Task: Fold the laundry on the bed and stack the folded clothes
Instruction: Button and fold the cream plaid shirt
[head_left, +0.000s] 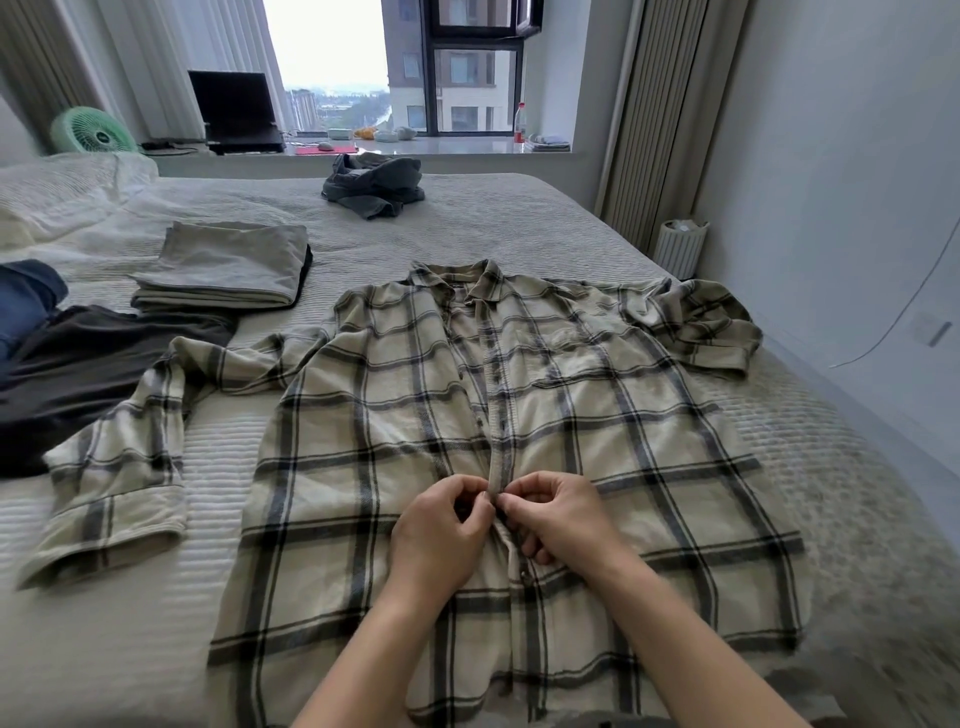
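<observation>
Buttoning the plaid shirt, spread face up on the bed with collar toward the window and both sleeves flung out. Left hand and right hand both pinching the front strip low down, fingers curled tight on the cloth, meeting at one button. Folding proper not yet begun, by the look of it: front being closed first. Next, probably: finish this button, smooth the front flat, then bring the sleeves in. Folded pile waiting to the left, dark garment beside it, crumpled grey clothes farther up the bed, unfolded.
</observation>
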